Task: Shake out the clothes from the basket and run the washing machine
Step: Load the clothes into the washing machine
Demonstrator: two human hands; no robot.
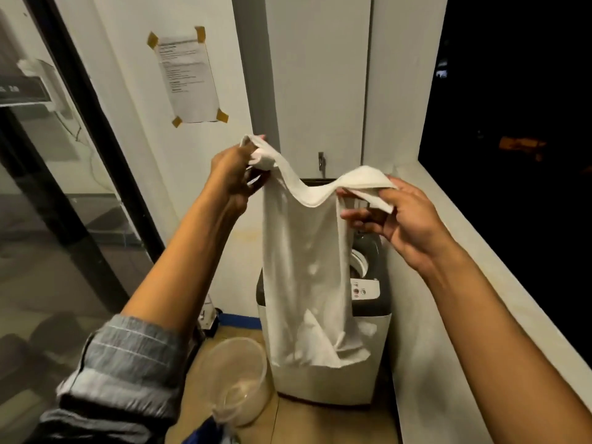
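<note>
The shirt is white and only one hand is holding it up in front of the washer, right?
Not quite. Both hands hold the shirt: the left hand grips one shoulder and the right hand pinches the other. The head view shows it. The rest is right: it is white and hangs in front of the washer.

Hung straight across the washing machine [368, 277] opening — a white garment [304, 267], blocking the way in from the front. Tight on the right against the ledge [464, 251]; wall close behind. Open floor [320, 424] leftward, save a clear basket [237, 379]
</note>
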